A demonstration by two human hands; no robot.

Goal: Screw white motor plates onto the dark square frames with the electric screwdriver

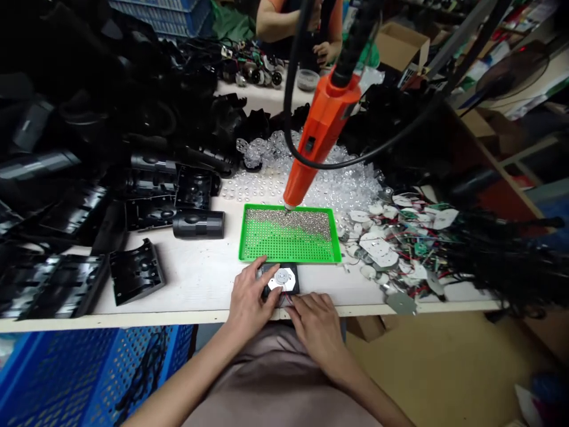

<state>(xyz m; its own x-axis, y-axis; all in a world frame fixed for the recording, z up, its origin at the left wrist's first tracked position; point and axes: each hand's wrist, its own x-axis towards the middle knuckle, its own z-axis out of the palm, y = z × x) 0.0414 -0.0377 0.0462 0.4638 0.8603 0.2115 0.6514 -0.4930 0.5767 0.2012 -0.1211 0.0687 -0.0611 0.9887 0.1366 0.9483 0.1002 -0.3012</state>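
Observation:
A small black plastic housing [294, 287] lies near the bench's front edge, with a white octagonal plate [288, 286] and a round clear disc [281, 276] on top. My left hand [249, 296] grips the housing from the left, its thumb and index finger at the plate. Thin red and dark wires [288, 296] run from the plate toward me. My right hand [317, 323] has its thumb and index finger closed on these wires. Just beyond the housing sits a green perforated tray [288, 258] holding many small metal screws [306, 220]. An orange electric screwdriver [317, 127] hangs with its tip over the tray.
Black plastic shells [198, 225] crowd the left side. Clear plastic discs [355, 181] are heaped behind the tray. White plates with wires [379, 249] pile up on the right. A blue crate [89, 367] stands below the bench. Across it, another person's hand [322, 52] shows.

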